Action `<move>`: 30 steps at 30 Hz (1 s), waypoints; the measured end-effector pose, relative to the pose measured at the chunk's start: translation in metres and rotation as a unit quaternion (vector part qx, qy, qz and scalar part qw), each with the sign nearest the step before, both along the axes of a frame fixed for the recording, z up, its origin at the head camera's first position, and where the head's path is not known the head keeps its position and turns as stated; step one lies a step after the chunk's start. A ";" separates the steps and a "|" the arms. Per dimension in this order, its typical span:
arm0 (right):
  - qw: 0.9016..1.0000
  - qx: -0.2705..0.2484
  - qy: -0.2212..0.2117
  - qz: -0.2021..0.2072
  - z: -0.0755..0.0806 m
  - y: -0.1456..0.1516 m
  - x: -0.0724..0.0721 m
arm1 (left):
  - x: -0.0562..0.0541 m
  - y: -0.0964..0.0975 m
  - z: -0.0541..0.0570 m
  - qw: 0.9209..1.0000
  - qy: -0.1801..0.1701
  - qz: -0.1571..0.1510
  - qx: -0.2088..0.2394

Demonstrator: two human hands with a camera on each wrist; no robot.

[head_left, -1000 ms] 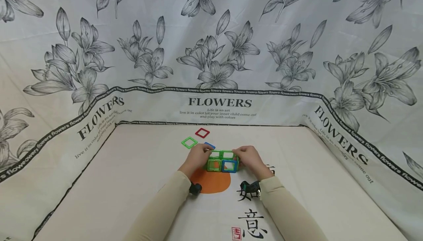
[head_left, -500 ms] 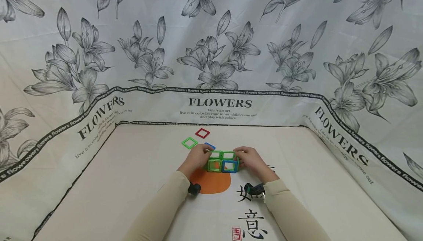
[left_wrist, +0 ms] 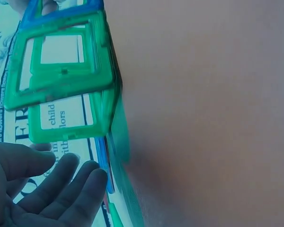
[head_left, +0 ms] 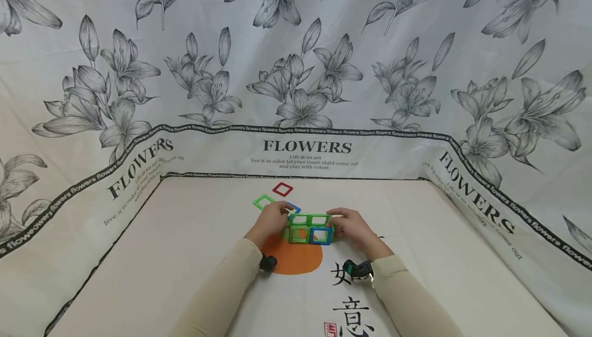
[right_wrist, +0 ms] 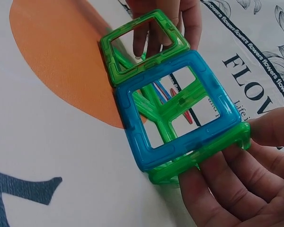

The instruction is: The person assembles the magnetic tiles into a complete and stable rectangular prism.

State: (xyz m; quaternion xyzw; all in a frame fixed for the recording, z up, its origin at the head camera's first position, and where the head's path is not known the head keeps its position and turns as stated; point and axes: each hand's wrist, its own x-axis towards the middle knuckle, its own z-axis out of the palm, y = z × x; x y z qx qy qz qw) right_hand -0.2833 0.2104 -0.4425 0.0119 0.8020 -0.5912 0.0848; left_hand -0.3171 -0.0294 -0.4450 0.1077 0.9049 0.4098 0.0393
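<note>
A box of magnetic tiles [head_left: 310,234] stands in the middle of the table, with green frames and a blue square tile [right_wrist: 194,142] on its front. My left hand [head_left: 274,219] is at its left end. In the left wrist view its fingers are loosely bent and apart from the green tile [left_wrist: 61,93]. My right hand [head_left: 353,226] holds the right end, thumb at the back corner and fingers against the green side tile [right_wrist: 199,153]. Parts of the box's back are hidden.
Behind the box lie a loose red tile [head_left: 279,193], a green tile [head_left: 259,199] and a blue tile [head_left: 294,205], partly covered. The tablecloth has an orange circle [head_left: 287,262] and black characters [head_left: 353,311]. A flower-printed curtain [head_left: 305,95] encloses the back and sides.
My left hand has drawn back a little to the left from the box. My right hand has shifted slightly down along the right end. The box stays in place.
</note>
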 end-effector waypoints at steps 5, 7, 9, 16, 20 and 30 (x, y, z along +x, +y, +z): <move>1.000 -0.005 -0.003 0.002 -0.002 0.000 0.004 | -0.008 -0.002 -0.006 1.000 0.014 0.005 -0.015; 1.000 -0.003 0.000 0.002 -0.001 0.001 0.004 | -0.012 -0.002 -0.007 1.000 0.018 0.008 -0.019; 1.000 -0.003 0.001 -0.003 -0.001 0.001 0.004 | -0.017 -0.001 -0.008 1.000 0.015 0.011 -0.021; 1.000 0.000 0.001 -0.002 0.001 0.003 0.004 | -0.024 0.004 -0.005 0.999 0.011 0.013 -0.051; 1.000 -0.001 0.001 0.003 0.000 0.004 0.004 | -0.028 0.009 -0.004 0.998 0.019 0.013 -0.065; 1.000 -0.008 0.002 0.000 -0.004 0.005 0.003 | -0.033 0.017 -0.001 0.992 0.040 0.008 -0.120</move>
